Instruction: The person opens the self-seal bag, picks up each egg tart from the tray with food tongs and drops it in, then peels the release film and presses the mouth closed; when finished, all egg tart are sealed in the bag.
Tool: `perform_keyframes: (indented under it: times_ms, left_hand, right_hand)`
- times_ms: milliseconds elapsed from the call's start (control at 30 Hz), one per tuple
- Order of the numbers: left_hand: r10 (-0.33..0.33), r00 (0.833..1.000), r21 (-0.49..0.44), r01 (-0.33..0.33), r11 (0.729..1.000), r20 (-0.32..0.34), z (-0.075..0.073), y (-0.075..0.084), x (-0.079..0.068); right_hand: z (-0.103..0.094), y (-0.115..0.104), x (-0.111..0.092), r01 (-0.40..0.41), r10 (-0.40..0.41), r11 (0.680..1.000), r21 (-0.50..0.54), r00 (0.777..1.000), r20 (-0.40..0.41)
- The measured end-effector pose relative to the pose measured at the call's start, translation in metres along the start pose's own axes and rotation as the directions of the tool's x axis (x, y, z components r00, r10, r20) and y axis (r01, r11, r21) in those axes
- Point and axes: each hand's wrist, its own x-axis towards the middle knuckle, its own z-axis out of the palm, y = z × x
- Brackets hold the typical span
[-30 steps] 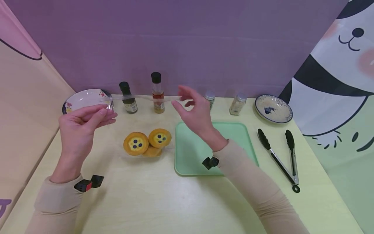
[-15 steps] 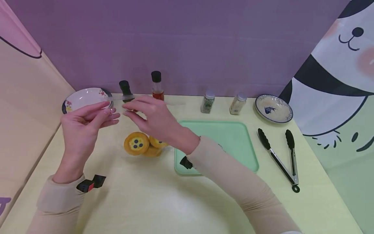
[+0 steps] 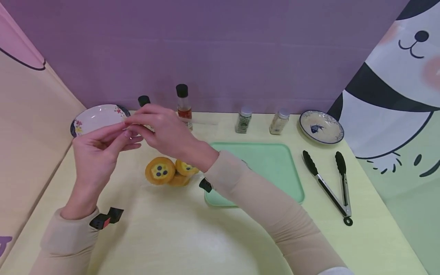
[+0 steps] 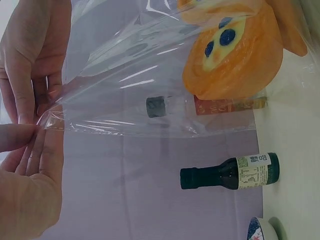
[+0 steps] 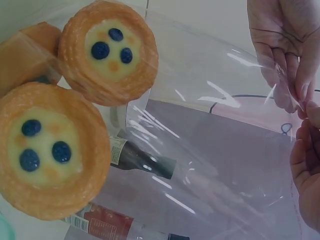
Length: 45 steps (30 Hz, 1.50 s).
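Observation:
A clear plastic bag (image 4: 125,80) hangs from both hands above the table. Inside are several round tarts (image 3: 160,170) with golden crusts, pale yellow filling and dark blue berries, best seen in the right wrist view. My left hand (image 3: 94,156) pinches the bag's top left corner between thumb and fingers. Beside it, my right hand (image 3: 168,130) pinches the same top edge, its fingertips meeting the left hand's. The right forearm crosses in front of the bag and partly covers one tart in the head view.
Behind the hands stand a dark bottle (image 4: 227,171), a red-labelled bottle (image 3: 184,103) and a floral bowl (image 3: 97,114). Rightward are a green tray (image 3: 271,168), two spice jars (image 3: 243,120), a blue-rimmed dish (image 3: 322,127) and tongs (image 3: 330,189).
My right hand has moved left along the bag's top edge, from the far side to the left hand's fingertips. The left hand has stayed almost still, pinching the corner.

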Motion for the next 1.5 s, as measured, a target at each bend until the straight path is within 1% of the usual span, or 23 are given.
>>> perform_keyframes:
  times_ms: [100,133,233,300,367,467,500,567,700,800,900,1000,1133,1167,1233,1300,1367,1433,1500]
  left_hand:
    - [0.012,1.0,0.01,-0.012,1.0,-0.005,-0.001,0.001,-0.001]
    - [0.014,1.0,0.009,-0.014,1.0,-0.007,-0.001,0.001,-0.001]
    - [0.028,0.999,0.047,-0.027,0.999,-0.018,-0.001,0.001,-0.001]
    - [0.033,0.999,0.05,-0.032,0.998,-0.023,-0.001,0.001,-0.002]
    - [0.04,0.999,0.082,-0.037,0.996,-0.033,-0.001,0.001,-0.003]
    - [0.041,0.998,0.104,-0.036,0.994,-0.043,-0.002,0.002,-0.005]
    - [0.045,0.998,0.121,-0.039,0.992,-0.05,-0.002,0.002,-0.005]
    - [0.057,0.997,0.123,-0.05,0.991,-0.055,-0.002,0.002,-0.005]
    - [0.095,0.994,0.078,-0.09,0.993,-0.058,-0.002,-0.001,-0.005]
    - [0.114,0.992,0.047,-0.112,0.993,-0.054,-0.001,-0.002,-0.005]
    - [0.13,0.99,0.039,-0.128,0.991,-0.048,0.001,-0.001,-0.004]
    - [0.135,0.989,0.04,-0.133,0.99,-0.052,0.003,0.001,-0.004]
    - [0.14,0.988,0.053,-0.137,0.989,-0.065,0.005,0.001,-0.005]
    - [0.14,0.988,0.065,-0.135,0.989,-0.069,0.005,0.001,-0.005]
    - [0.138,0.987,0.086,-0.132,0.988,-0.077,0.004,-0.001,-0.004]
    - [0.133,0.986,0.119,-0.122,0.985,-0.095,0.003,-0.002,-0.004]
    - [0.134,0.985,0.159,-0.116,0.98,-0.11,0.003,-0.003,-0.003]
    - [0.128,0.984,0.169,-0.106,0.98,-0.123,0.003,-0.004,-0.002]
    - [0.135,0.982,0.195,-0.108,0.975,-0.129,0.003,-0.005,-0.001]
  right_hand:
    - [0.0,-0.001,0.002,0.025,-0.025,1.0,-0.018,1.0,0.004]
    - [0.0,-0.002,0.003,0.025,-0.024,0.999,-0.029,1.0,0.014]
    - [-0.001,-0.002,0.006,0.026,-0.023,0.998,-0.063,0.999,0.048]
    - [-0.001,-0.002,0.008,0.028,-0.023,0.996,-0.079,0.997,0.068]
    - [-0.002,-0.003,0.01,0.045,-0.039,0.995,-0.086,0.997,0.07]
    - [-0.002,-0.003,0.011,0.072,-0.067,0.994,-0.087,0.996,0.064]
    - [-0.002,-0.003,0.012,0.086,-0.081,0.992,-0.088,0.995,0.056]
    - [-0.002,-0.003,0.012,0.118,-0.115,0.989,-0.086,0.993,0.035]
    - [0.001,-0.003,0.011,0.197,-0.201,0.974,-0.109,0.979,-0.026]
    - [0.003,-0.001,0.011,0.215,-0.222,0.971,-0.109,0.974,-0.055]
    - [0.004,-0.001,0.012,0.185,-0.188,0.981,-0.063,0.98,-0.058]
    - [0.004,0.0,0.013,0.15,-0.149,0.989,0.014,0.986,-0.069]
    - [0.004,0.0,0.014,0.105,-0.098,0.99,0.098,0.992,-0.078]
    - [0.003,0.0,0.015,0.109,-0.102,0.989,0.096,0.992,-0.08]
    - [0.003,0.0,0.015,0.134,-0.129,0.99,0.05,0.988,-0.078]
    - [0.003,-0.001,0.016,0.165,-0.167,0.986,-0.03,0.983,-0.071]
    - [0.005,-0.001,0.016,0.197,-0.206,0.973,-0.121,0.977,-0.064]
    - [0.007,-0.001,0.016,0.196,-0.206,0.964,-0.182,0.978,-0.042]
    - [0.008,-0.001,0.016,0.184,-0.193,0.959,-0.215,0.981,-0.021]
